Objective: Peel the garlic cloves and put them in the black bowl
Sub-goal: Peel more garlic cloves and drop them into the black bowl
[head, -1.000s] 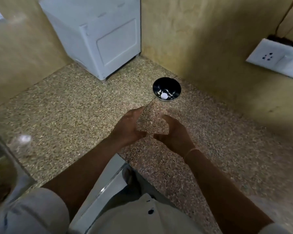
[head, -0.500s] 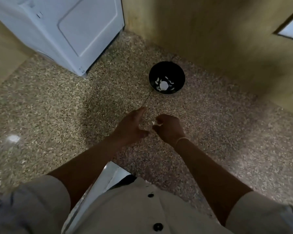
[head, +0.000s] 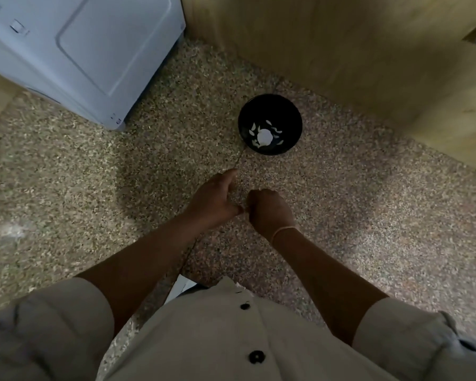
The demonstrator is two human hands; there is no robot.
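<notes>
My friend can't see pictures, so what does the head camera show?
Two hands meet over a speckled counter, the right hand curled beside the left hand; anything they hold is hidden. Beyond them sits a black bowl with white pieces inside, and a white appliance stands at the back left.

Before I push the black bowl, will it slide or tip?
Probably light: the black bowl holds only pale scraps. It likely slides on the glossy speckled counter; pushed high, its tapering walls might let it tip.
</notes>
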